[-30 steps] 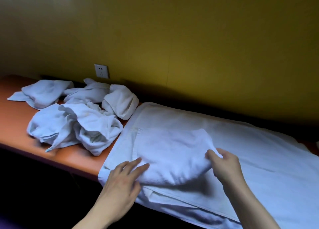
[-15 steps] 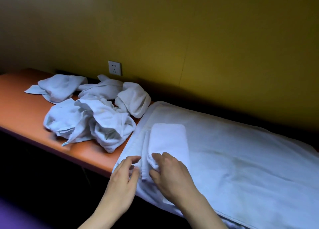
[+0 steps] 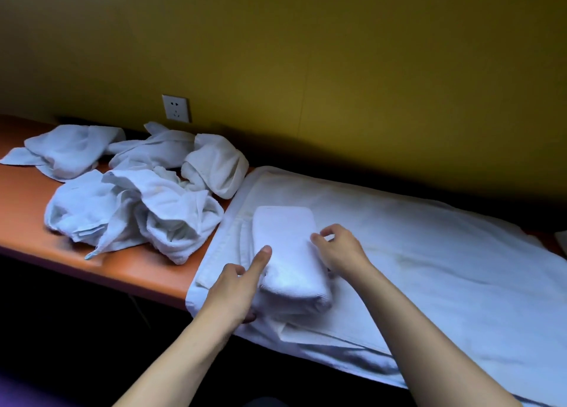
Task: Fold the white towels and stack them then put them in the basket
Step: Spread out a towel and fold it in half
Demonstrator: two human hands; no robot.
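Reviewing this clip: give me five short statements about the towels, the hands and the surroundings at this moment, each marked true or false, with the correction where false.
1. A folded towel lies on the spread white cloth. True.
2. The left hand touches the folded towel's left side, index finger stretched along it. True.
3. The right hand is lifting a crumpled towel from the pile. False: it sits at the folded towel's right edge.
4. The crumpled towels lie to the right of the spread cloth. False: they lie left of it, on the orange surface.
5. A wall socket sits on the wall above the crumpled towels. True.
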